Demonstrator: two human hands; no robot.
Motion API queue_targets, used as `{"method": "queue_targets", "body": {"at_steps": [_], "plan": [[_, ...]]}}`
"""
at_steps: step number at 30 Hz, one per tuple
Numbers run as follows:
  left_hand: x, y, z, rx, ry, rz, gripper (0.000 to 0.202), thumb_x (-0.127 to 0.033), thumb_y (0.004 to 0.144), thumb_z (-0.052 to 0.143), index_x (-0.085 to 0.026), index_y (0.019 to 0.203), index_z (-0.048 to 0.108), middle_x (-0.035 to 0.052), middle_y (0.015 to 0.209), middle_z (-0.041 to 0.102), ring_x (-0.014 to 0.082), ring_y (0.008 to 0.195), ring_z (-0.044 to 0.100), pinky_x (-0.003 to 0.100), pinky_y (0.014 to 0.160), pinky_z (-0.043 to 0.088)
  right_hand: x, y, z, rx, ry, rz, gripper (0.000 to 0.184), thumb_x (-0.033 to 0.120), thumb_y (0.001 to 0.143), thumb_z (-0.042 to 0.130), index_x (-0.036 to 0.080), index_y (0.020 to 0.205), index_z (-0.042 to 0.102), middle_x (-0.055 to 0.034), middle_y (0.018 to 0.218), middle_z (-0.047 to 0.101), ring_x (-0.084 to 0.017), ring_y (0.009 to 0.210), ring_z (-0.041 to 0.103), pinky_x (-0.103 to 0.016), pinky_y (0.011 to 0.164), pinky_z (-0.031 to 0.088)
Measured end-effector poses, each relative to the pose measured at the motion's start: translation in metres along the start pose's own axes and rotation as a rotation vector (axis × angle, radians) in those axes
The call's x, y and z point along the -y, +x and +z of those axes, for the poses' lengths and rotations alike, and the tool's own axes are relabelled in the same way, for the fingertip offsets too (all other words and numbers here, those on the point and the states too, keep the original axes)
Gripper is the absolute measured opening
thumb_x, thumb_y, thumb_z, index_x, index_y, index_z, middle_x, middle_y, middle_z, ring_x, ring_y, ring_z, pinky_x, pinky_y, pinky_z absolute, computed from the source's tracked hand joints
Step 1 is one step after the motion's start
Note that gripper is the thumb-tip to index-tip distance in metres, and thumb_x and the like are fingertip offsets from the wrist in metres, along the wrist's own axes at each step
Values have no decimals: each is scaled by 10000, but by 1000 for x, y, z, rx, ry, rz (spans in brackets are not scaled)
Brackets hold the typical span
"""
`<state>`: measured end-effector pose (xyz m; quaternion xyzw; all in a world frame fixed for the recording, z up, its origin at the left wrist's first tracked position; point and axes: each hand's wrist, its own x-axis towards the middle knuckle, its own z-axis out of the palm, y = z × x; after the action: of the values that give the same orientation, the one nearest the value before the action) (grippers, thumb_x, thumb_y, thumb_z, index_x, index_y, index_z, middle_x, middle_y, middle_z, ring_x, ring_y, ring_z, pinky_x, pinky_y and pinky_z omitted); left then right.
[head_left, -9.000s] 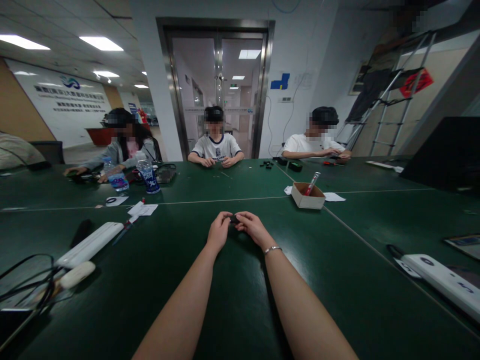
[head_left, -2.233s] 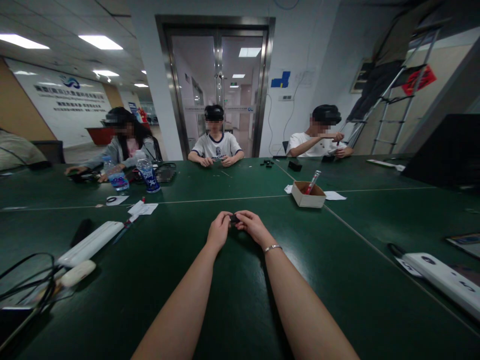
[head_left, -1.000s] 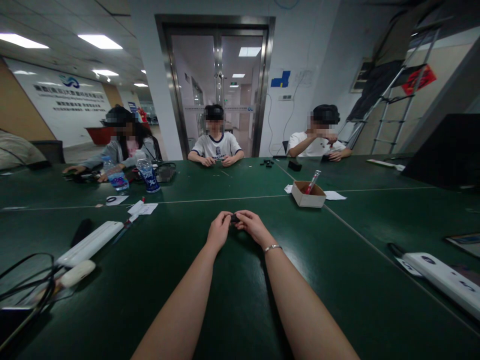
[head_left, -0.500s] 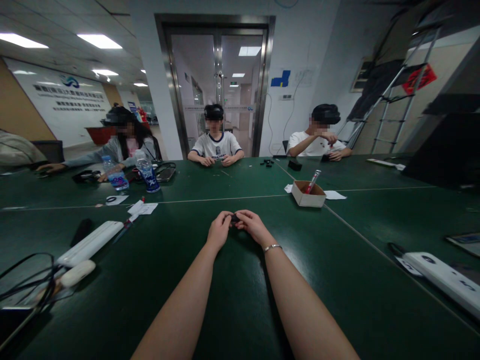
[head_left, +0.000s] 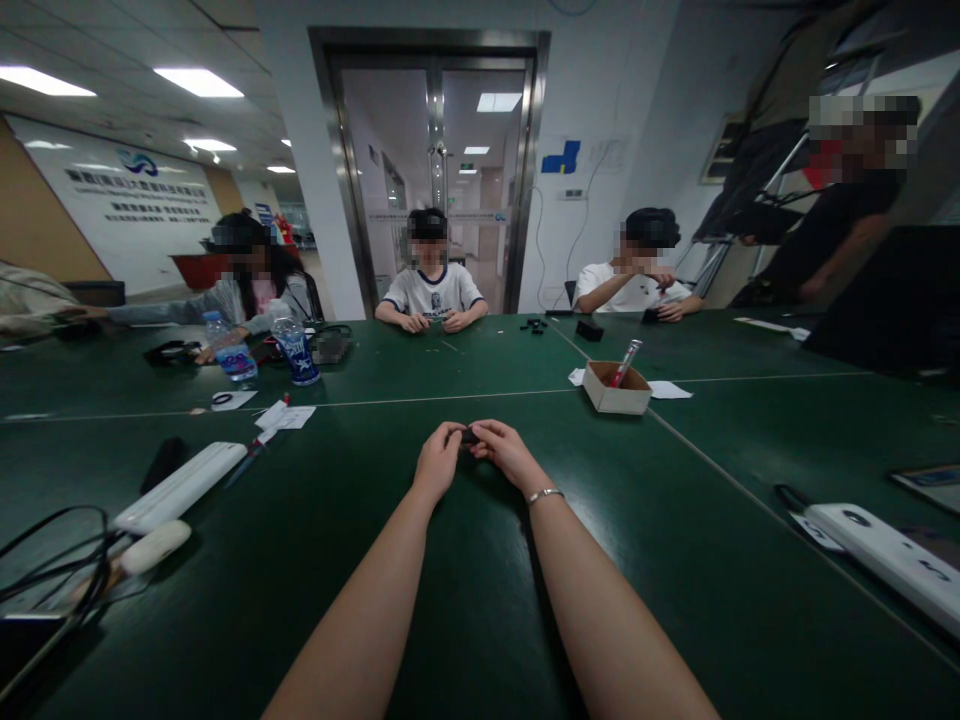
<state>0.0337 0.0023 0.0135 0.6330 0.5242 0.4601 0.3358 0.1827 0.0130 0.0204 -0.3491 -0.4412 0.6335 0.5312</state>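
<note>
A small black object [head_left: 469, 437] is pinched between my two hands just above the green table [head_left: 480, 590]; its kind is too small and too covered by fingers to make out. My left hand [head_left: 439, 460] is closed on its left end with thumb and fingertips. From the other side, my right hand [head_left: 504, 450] grips its right end, fingers bent, a silver bracelet at the wrist. Beyond the hands to the right stands a small open cardboard box [head_left: 616, 390] with a red and clear tube-like thing [head_left: 626, 362] leaning in it.
At left lie a white power strip [head_left: 184, 487], black cables [head_left: 60, 560] and paper scraps [head_left: 289, 416]. Two bottles [head_left: 298, 350] stand farther back. A white numbered device [head_left: 889, 550] lies at right. Several people sit across the table, small black pieces [head_left: 534, 326] before them.
My hands and the black object stay in place. A person in dark clothes has come into view at the far right. The person at far left has shifted an outstretched arm slightly.
</note>
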Motion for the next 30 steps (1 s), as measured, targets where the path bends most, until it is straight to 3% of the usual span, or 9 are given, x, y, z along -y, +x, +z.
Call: {"method": "queue_targets", "body": {"at_steps": [3,9,15,20,30], "plan": [[-3,-1,-1,-14,-24,11,258,-330,864,418,-221,1007,604,49,1048,619,158,869,574,259,709,458,1,0,1,-3,-11,5,304,322,640,810,139,823,651,-36,695,645,-107,586,599,-176,498,474],[-4,-3,-2,-7,-5,-9,273,-361,877,408,-225,996,612,45,995,633,164,855,580,270,706,462,0,0,1,-18,-21,5,279,303,653,800,139,827,658,-38,709,646,-109,580,598,-187,494,479],[-3,-1,-1,-16,-23,29,233,-275,847,437,-219,994,609,37,1005,644,162,883,589,273,743,471,-2,1,-1,-3,-12,-7,320,337,632,811,141,833,657,-38,712,654,-103,572,594,-183,504,477],[-3,-2,0,-12,-13,18,239,-329,866,423,-226,969,612,26,947,651,154,832,593,262,708,469,-3,2,-1,1,2,-6,350,350,613,817,135,834,651,-38,716,654,-101,578,596,-177,508,472],[-7,-3,-2,-2,-26,5,221,-296,852,438,-230,973,611,31,984,648,164,858,592,277,725,473,-1,0,-1,-3,-3,-5,314,326,634,807,137,834,655,-43,718,648,-113,592,601,-186,501,478]]}}
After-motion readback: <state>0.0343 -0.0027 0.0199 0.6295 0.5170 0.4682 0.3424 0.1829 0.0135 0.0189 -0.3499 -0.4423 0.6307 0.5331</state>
